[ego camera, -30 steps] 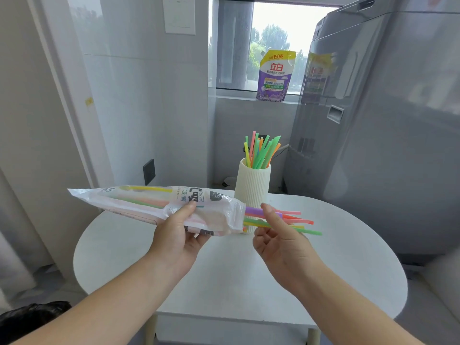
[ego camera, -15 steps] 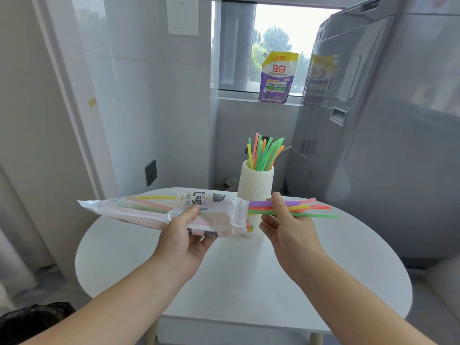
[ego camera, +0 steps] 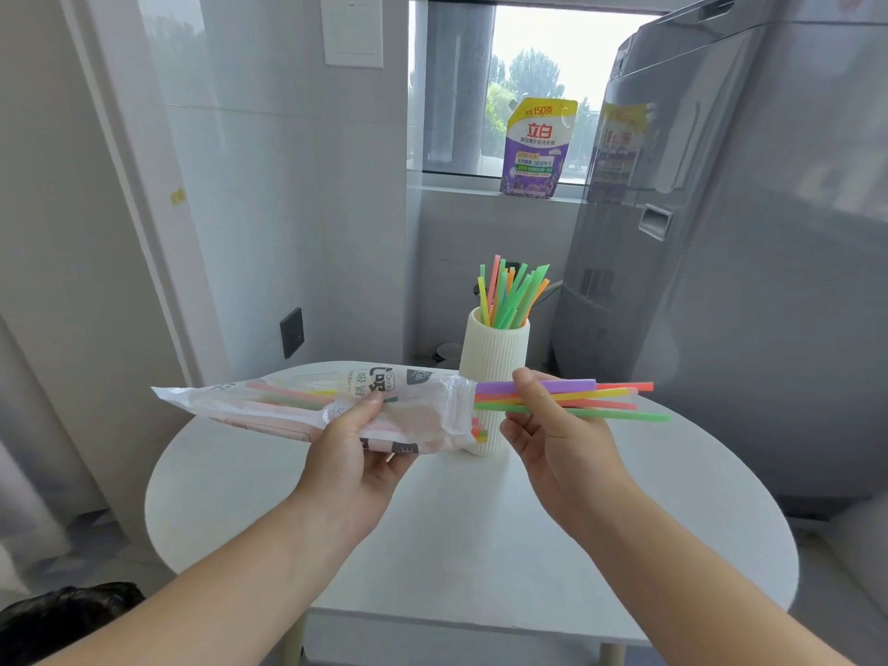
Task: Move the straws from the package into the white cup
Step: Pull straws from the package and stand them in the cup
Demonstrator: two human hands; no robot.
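Plastic package [ego camera: 269, 401], gripped by the left hand [ego camera: 351, 454], hangs level above the table [ego camera: 480, 545]; the right hand [ego camera: 562, 439] pinches bright straws [ego camera: 576, 387] jutting from its mouth, before the white cup [ego camera: 495, 353]

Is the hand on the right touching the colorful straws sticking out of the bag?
Touching. The head view shows the right hand pinching the straws, thumb on top.

Left hand [ego camera: 353, 456] gripping, right hand [ego camera: 560, 442] pinching
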